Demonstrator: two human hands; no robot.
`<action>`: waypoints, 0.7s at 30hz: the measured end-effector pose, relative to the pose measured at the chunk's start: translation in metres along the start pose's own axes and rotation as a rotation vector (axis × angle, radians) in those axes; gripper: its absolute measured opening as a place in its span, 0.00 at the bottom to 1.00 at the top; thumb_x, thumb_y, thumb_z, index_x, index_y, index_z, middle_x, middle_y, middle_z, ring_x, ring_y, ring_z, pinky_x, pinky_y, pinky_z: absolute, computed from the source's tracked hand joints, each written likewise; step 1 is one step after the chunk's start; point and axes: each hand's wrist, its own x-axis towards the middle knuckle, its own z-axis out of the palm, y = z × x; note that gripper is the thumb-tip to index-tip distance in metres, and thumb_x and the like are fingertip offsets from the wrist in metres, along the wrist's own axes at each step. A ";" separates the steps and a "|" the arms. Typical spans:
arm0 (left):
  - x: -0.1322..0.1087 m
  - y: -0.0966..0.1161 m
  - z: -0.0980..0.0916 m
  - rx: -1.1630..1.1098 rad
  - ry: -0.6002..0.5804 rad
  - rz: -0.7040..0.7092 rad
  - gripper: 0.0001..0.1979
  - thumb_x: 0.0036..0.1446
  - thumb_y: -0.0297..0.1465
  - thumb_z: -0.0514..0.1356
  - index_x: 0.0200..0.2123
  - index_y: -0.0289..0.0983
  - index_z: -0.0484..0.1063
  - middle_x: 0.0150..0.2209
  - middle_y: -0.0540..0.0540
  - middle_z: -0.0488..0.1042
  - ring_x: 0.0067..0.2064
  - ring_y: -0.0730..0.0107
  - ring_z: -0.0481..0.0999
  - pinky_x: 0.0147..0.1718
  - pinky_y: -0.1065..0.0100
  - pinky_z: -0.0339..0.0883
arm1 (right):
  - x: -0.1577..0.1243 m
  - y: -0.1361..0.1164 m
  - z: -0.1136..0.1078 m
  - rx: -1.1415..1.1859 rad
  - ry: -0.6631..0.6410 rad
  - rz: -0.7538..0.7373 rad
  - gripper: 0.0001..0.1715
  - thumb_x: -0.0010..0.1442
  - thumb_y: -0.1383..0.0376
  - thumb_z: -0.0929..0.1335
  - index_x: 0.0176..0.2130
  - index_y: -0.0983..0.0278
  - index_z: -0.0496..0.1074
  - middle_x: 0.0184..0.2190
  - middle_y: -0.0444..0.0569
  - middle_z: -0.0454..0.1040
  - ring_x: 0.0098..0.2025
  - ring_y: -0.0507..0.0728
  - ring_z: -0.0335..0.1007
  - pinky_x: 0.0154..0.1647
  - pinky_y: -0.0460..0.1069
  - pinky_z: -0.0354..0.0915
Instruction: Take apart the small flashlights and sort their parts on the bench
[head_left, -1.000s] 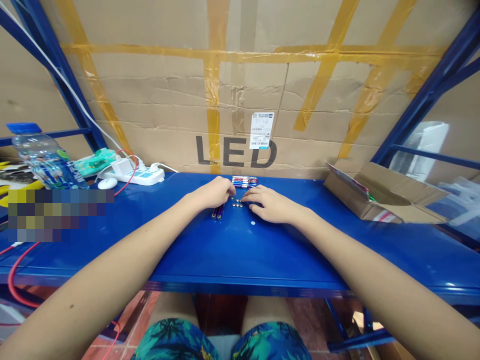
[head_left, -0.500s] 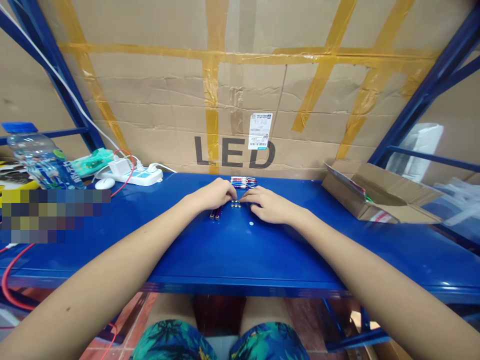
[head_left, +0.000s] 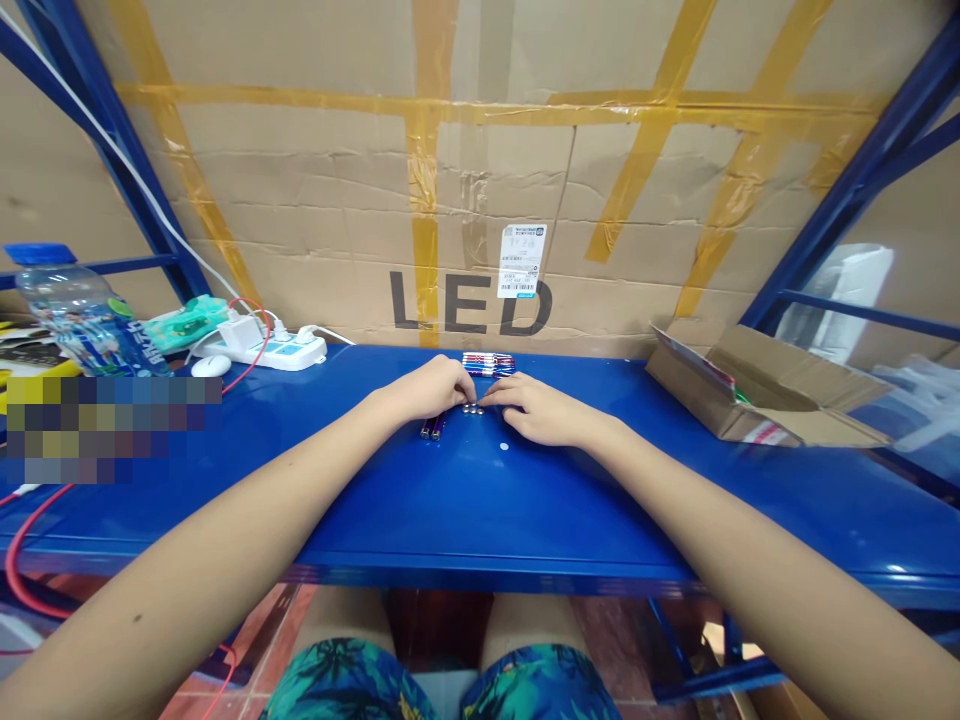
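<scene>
Small shiny round metal pieces (head_left: 472,408) sit in a tight cluster on the blue table (head_left: 465,510), between my two hands. My left hand (head_left: 442,388) curls down from the left, fingers together, its fingertips at the far edge of the cluster; what they pinch, if anything, is too small to make out. From the right, my right hand (head_left: 536,410) reaches in with fingers stretched toward the pieces and thumb apart. Two dark purple tubes (head_left: 432,430) with metallic ends lie partly under my left hand. Behind the hands is a bundle of red and blue shiny tubes (head_left: 489,364).
A white power strip (head_left: 285,350), a white mouse (head_left: 211,367) and a water bottle (head_left: 82,310) stand on the left. An opened cardboard box (head_left: 750,390) is on the right. A large carton (head_left: 322,220) marked LED rises behind the table. A white dot (head_left: 504,447) shows near my right hand.
Hardly anything differs: both hands keep their places around the metal pieces, with only a tiny shift of the whole view.
</scene>
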 end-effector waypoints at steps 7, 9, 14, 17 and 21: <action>-0.001 0.004 -0.002 -0.035 0.007 -0.011 0.14 0.54 0.21 0.57 0.35 0.38 0.83 0.34 0.48 0.83 0.34 0.70 0.79 0.37 0.71 0.67 | 0.000 0.001 0.000 0.038 0.009 -0.016 0.27 0.59 0.76 0.60 0.51 0.62 0.77 0.55 0.52 0.74 0.58 0.61 0.66 0.64 0.61 0.59; -0.001 0.005 -0.002 -0.040 0.005 -0.010 0.14 0.53 0.21 0.57 0.35 0.38 0.83 0.34 0.48 0.83 0.34 0.70 0.78 0.37 0.72 0.67 | 0.000 0.000 0.000 0.050 0.006 -0.015 0.27 0.59 0.76 0.60 0.51 0.62 0.77 0.55 0.52 0.74 0.59 0.61 0.66 0.64 0.62 0.59; -0.001 0.005 -0.002 -0.053 -0.001 -0.016 0.15 0.53 0.22 0.56 0.34 0.38 0.83 0.33 0.48 0.82 0.34 0.71 0.78 0.37 0.72 0.67 | -0.001 -0.001 -0.002 0.061 -0.004 -0.003 0.28 0.59 0.76 0.60 0.51 0.61 0.77 0.56 0.51 0.73 0.59 0.61 0.65 0.64 0.61 0.58; -0.001 0.006 -0.002 -0.054 -0.002 -0.022 0.15 0.52 0.21 0.56 0.34 0.38 0.83 0.33 0.48 0.82 0.33 0.70 0.78 0.37 0.72 0.67 | -0.001 -0.002 -0.002 0.067 -0.002 -0.005 0.28 0.59 0.76 0.60 0.51 0.61 0.78 0.56 0.51 0.74 0.59 0.61 0.65 0.64 0.61 0.58; -0.001 0.007 -0.003 -0.049 -0.003 -0.023 0.15 0.53 0.21 0.56 0.34 0.38 0.83 0.33 0.48 0.82 0.34 0.70 0.78 0.37 0.71 0.67 | -0.001 -0.001 -0.002 0.066 -0.002 -0.011 0.28 0.59 0.76 0.59 0.51 0.61 0.78 0.55 0.51 0.74 0.59 0.61 0.65 0.64 0.61 0.58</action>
